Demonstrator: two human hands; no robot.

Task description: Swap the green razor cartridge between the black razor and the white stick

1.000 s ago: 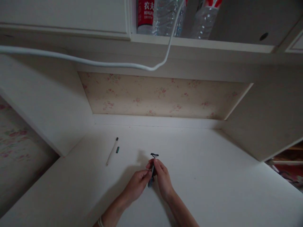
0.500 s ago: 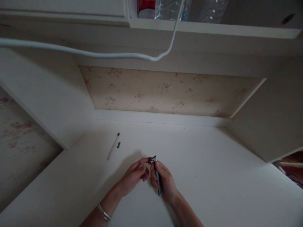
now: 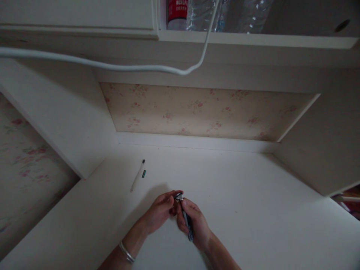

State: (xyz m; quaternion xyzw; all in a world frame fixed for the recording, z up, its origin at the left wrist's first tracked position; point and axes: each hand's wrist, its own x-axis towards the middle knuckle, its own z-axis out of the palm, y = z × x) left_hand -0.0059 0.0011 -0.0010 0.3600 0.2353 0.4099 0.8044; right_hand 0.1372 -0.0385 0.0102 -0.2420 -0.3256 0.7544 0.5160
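Observation:
My right hand (image 3: pixel 194 219) is closed around the dark grey handle of a razor (image 3: pixel 187 221), which slants with its silver-necked head pointing away from me. At that end my left hand (image 3: pixel 160 210) has its fingertips closed on the razor's dark head (image 3: pixel 178 196). Part of the head is covered by those fingers. To the left of the hands, a white toothbrush (image 3: pixel 137 176) with a dark tip lies on the white desk (image 3: pixel 253 187). Beside it rests a small dark green strip-shaped piece (image 3: pixel 144 174), too small to make out.
A white cable (image 3: pixel 126 68) hangs across the upper view. Above the desk, an open shelf (image 3: pixel 253 38) holds clear plastic bottles (image 3: pixel 201 15) and a red-labelled one (image 3: pixel 177 13). Side panels (image 3: pixel 67 112) stand left and right, with flowered wallpaper (image 3: pixel 197 110) behind.
My left fingers have closed further round the razor's head, which has turned slightly. Both hands sit a little lower in view, and the whole scene has shifted slightly with the camera.

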